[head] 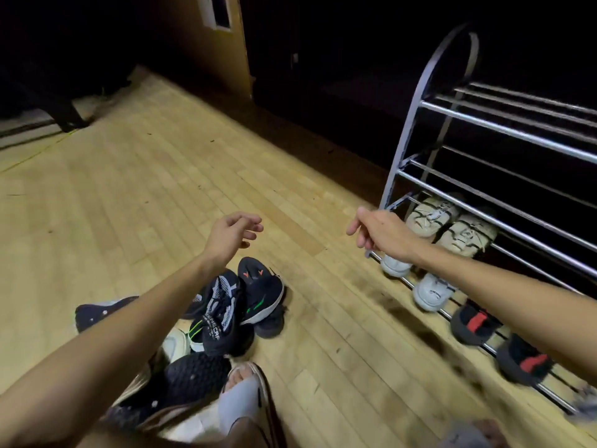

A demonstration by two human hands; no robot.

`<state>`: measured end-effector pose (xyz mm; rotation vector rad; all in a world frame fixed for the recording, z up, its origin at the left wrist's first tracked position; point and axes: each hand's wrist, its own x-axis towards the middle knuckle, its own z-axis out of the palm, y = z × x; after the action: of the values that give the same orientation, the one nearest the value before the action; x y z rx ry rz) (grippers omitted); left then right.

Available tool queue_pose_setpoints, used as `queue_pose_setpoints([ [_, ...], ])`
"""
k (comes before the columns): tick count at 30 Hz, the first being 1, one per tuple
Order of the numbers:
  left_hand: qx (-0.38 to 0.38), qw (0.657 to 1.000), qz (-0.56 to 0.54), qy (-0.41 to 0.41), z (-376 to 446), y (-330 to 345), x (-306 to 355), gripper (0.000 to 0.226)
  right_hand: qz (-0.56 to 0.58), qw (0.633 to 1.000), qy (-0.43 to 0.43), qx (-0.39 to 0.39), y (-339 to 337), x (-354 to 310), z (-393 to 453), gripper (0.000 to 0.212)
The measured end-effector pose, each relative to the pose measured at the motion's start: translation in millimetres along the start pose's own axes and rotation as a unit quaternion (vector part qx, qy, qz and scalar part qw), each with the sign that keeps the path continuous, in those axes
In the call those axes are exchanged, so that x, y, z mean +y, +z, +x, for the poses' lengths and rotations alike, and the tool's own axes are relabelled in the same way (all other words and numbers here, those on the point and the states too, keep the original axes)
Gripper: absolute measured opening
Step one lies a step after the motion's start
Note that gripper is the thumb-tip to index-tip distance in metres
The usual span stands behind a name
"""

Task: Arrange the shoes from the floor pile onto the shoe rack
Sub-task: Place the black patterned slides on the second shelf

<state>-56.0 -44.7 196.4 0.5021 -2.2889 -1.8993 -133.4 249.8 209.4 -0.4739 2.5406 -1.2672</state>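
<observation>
Evidently between pickups: both hands were empty. Left hand hovered above the floor pile, fingers loosely curled and parted, its grip holding nothing; right hand hung in the air near the end of the shoe rack, fingers drooping downward, likewise holding nothing. Judged that the left hand sat over the pile because the next shoe would come from there. Pile lay on the wooden floor well apart from the rack: dark sneakers heaped on one another, one with green trim, one black-and-white knit shoe leaning across others, a sole-up black shoe nearer the camera, some pale footwear at the bottom edge, blurred. Rack contents: lower middle tier held a cream pair side by side, toes outward; bottom tier held a white pair, then a black-and-red pair along the same rails, toes out. Pairs kept together, presumably for order. Upper tiers showed only bare rails. Far right of the bottom tier too blurred to read.
</observation>
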Motion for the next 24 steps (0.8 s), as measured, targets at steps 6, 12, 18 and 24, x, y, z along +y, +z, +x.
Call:
queue_pose_setpoints([
  [6, 0.03, 0.999, -0.004, -0.023, -28.3, -51.7, -44.4, 0.025, -0.021, 1.0, -0.015, -0.017, 83.9, -10.6, 6.4, 0.053],
  [12, 0.059, 0.996, -0.015, -0.059, -41.8, -83.9, -93.1, 0.025, -0.023, 0.998, -0.024, 0.045, 148.0, -0.3, 8.9, 0.05],
  [18, 0.026, 0.984, 0.0, -0.176, -51.5, -86.4, -145.5, 0.021, 0.056, 0.996, 0.071, -0.009, 196.9, 10.1, 21.2, 0.048],
  [24, 0.063, 0.971, 0.035, -0.226, -50.4, -92.9, -190.6, 0.018, 0.061, 0.974, 0.16, -0.15, 249.6, 19.9, 22.8, 0.042],
])
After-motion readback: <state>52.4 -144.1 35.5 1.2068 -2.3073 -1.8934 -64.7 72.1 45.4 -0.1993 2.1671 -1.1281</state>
